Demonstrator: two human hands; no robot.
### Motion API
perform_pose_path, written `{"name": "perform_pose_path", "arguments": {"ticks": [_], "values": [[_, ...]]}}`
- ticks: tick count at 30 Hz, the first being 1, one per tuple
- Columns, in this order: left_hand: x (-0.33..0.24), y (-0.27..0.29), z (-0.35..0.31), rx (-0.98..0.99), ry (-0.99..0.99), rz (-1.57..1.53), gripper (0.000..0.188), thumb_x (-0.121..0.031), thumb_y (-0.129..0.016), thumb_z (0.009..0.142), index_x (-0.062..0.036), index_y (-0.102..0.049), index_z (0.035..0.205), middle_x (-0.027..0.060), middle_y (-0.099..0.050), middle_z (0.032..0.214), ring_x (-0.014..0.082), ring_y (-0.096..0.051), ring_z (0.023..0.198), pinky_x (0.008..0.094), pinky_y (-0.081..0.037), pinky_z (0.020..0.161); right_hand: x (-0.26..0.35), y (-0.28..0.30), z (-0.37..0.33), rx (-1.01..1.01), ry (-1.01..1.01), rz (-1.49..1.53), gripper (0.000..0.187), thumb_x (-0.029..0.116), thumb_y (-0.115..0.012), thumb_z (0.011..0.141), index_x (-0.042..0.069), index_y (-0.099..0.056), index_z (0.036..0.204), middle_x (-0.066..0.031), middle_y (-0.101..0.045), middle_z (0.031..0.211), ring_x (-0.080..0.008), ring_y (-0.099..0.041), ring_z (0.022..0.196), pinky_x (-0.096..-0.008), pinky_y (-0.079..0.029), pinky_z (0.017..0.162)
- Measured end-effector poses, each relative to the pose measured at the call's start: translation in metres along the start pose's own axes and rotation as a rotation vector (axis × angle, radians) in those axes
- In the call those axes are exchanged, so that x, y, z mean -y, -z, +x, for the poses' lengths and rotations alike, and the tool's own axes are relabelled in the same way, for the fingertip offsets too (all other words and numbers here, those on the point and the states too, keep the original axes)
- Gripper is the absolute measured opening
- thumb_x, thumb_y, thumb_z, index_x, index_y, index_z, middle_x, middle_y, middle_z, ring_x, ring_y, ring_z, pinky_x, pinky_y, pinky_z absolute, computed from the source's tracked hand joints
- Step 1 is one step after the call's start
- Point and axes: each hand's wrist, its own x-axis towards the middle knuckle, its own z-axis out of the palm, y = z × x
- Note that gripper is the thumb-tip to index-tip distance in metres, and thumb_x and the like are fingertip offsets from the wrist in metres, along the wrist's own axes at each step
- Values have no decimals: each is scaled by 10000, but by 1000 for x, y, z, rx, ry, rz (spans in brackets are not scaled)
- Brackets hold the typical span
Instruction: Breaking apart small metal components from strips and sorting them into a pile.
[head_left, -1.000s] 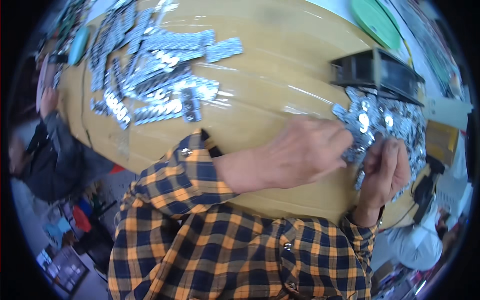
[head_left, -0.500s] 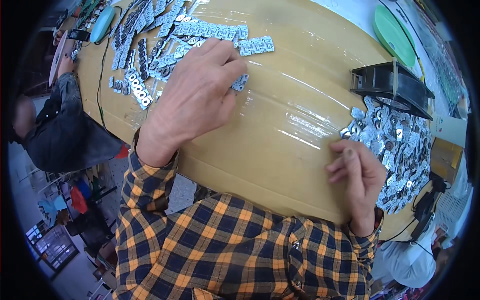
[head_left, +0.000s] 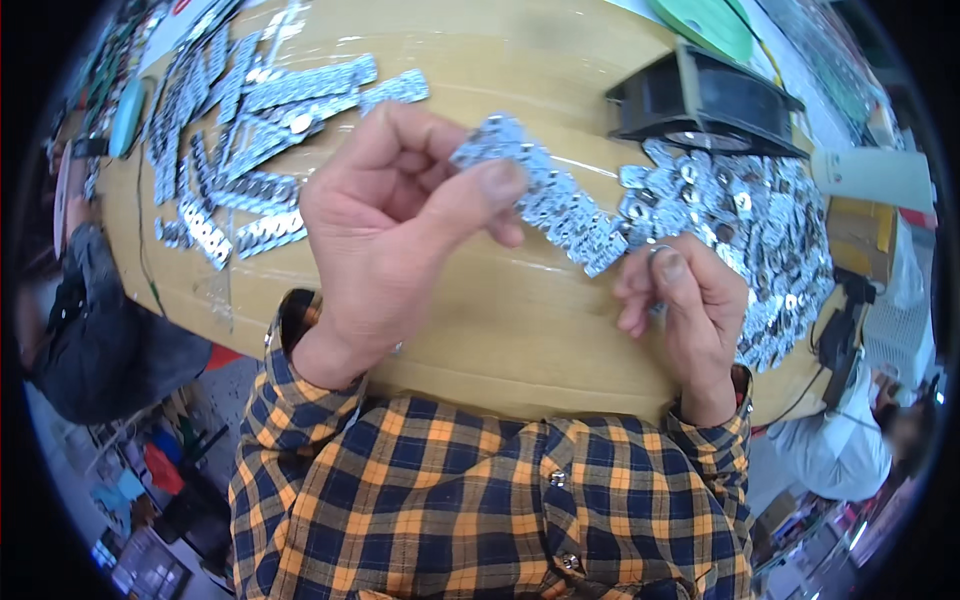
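Observation:
My left hand is raised over the table, thumb and fingers pinching one end of a strip of small flat metal pieces joined in a row. The strip slants down to the right, and its lower end comes close to my right hand. That hand is closed in a pinch, with a small shiny metal piece showing at the fingertips. Whether this piece touches the strip I cannot tell. Beyond my right hand spreads a heap of loose metal pieces.
Many similar strips lie overlapping at the far left of the brown table. A black fan-like box stands behind the heap, near a green plastic dish. Other people sit at left and right.
My left hand has turned over and lifted a strip off the table, bringing it toward my right hand. My right hand has risen slightly and now pinches. The view has shifted rightward.

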Motion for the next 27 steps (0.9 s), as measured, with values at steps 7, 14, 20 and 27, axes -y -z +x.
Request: {"name": "perform_pose_path", "arguments": {"ticks": [7,14,20,27], "values": [[23,-10,-10,-121,207,-277,114,-41,-617,902,18,-541,964,142,-671,902,181,-678,763,320,-608,683,1,3,2,31,16,106,327,205,-450,1010,-35,-571,822,-139,-647,751,-115,-578,521,-214,-459,465],[26,-11,-10,-92,221,-315,97,-51,-596,922,8,-536,970,132,-663,930,183,-668,822,354,-610,739,-1,4,-1,22,-4,132,319,199,-468,1007,-43,-585,834,-144,-652,764,-113,-584,525,-213,-463,457],[32,-12,-11,-26,244,-309,103,-62,-594,926,6,-537,978,121,-659,918,180,-669,819,362,-609,740,1,7,2,-60,-18,125,320,202,-476,1005,-41,-596,834,-146,-655,762,-108,-584,512,-211,-449,428],[45,1,17,199,257,-235,88,-76,-560,941,-7,-530,986,107,-657,930,154,-664,778,312,-596,728,0,7,4,0,-80,90,313,217,-498,1000,-28,-611,841,-109,-654,708,-84,-578,502,-195,-436,419]]}}
